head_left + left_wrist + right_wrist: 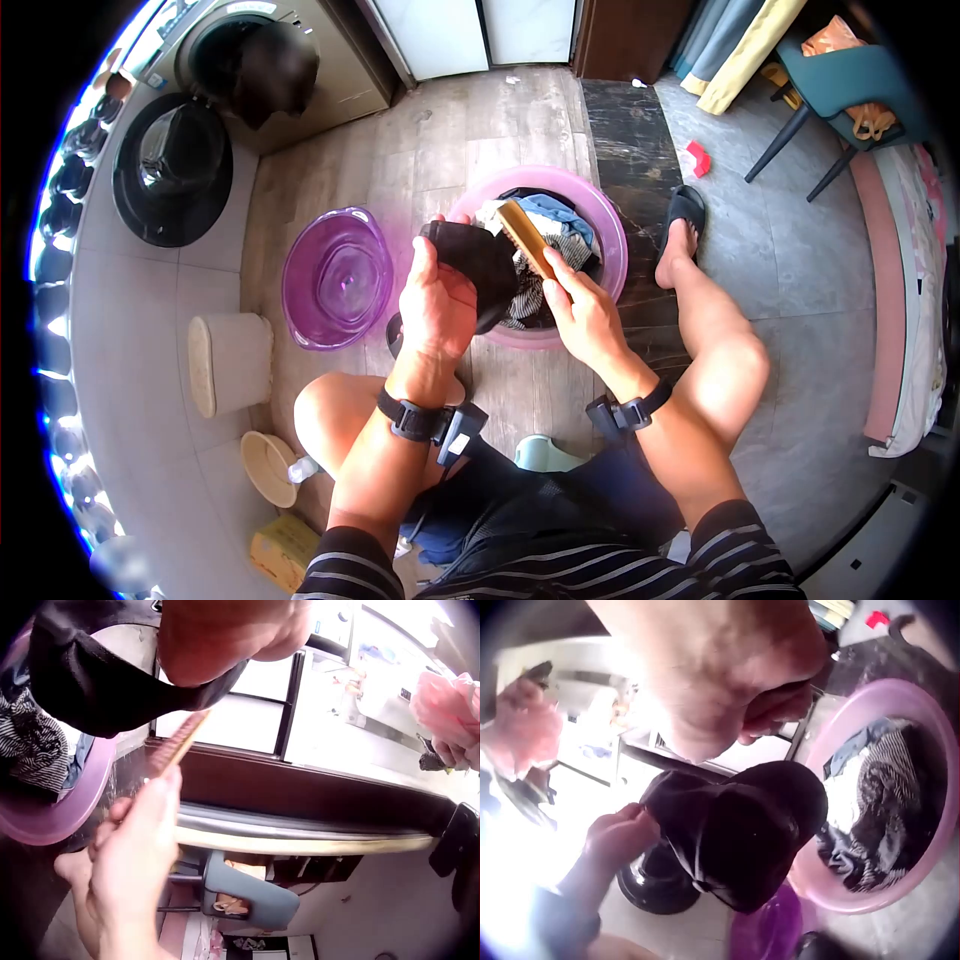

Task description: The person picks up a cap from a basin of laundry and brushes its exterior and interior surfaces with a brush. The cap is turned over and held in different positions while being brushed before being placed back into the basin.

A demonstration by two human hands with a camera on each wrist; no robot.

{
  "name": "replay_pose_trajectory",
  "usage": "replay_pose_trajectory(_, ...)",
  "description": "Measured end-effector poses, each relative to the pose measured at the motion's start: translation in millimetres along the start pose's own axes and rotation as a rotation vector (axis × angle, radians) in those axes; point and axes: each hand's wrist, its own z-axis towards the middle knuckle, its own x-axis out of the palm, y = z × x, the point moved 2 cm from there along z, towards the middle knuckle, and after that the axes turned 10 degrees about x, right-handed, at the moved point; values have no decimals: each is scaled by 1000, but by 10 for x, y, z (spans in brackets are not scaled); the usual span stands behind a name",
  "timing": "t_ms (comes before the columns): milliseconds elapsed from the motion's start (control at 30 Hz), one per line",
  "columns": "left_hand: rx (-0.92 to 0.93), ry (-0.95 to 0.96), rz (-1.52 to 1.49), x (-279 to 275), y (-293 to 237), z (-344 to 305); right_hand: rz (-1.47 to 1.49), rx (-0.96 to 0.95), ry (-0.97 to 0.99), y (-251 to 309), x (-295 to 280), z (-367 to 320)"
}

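A black cap (480, 262) with a curved brim hangs over the near side of the pink basin in the head view. My left hand (440, 305) holds it, palm up, and the right wrist view shows those fingers pinching the edge of the cap (742, 832) away from the brim. In my right hand (588, 322) is a wooden scrubbing brush (527, 238), gripped by its near end with the bristles facing the cap. Fine water drops show near the brush (174, 746) in the left wrist view.
The pink basin (617, 250) contains striped, white and blue clothes (565, 245). Left of it sits a purple basin (340, 285). A washing machine (345, 75) with its door open stands at the far left, a white bin (230, 365) nearer. A slippered foot (683, 235) is at right.
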Motion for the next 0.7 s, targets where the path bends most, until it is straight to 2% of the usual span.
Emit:
replay_pose_trajectory(100,-50,23,19,-41,92,15,-2,-171,35,393,52,0)
replay_pose_trajectory(133,-5,105,13,-28,80,24,-77,-174,117,335,120,-60)
replay_pose_trajectory(167,-27,15,52,-38,25,34,-188,-181,82,166,201,-88)
replay_pose_trajectory(233,-6,5,74,-147,-39,128,-323,-152,73,51,136,-45)
replay_pose_trajectory(300,-3,-30,80,-159,-50,103,34,190,58,-44,104,55)
replay_pose_trajectory(367,-13,-30,68,-46,-1,50,54,-127,-26,146,57,-2)
replay_pose_trajectory(400,-36,-48,63,-83,22,17,65,-126,83,261,40,-65)
replay_pose_trajectory(433,-59,-55,63,-123,17,24,-124,70,247,271,33,-107)
replay_pose_trajectory(500,-72,-18,74,-293,-40,134,-29,14,90,-84,121,-7)
replay_pose_trajectory(533,-47,-14,43,-202,-78,111,5,274,122,-198,123,73)
replay_pose_trajectory(567,-22,-15,11,-122,-126,74,109,337,115,-287,59,108)
replay_pose_trajectory(633,-51,26,15,-30,-155,30,-62,2,-52,-229,-36,253)
replay_pose_trajectory(667,-43,44,50,24,-129,-13,223,305,115,-192,-56,233)
replay_pose_trajectory(700,-81,97,41,14,-78,-35,483,239,189,59,-99,283)
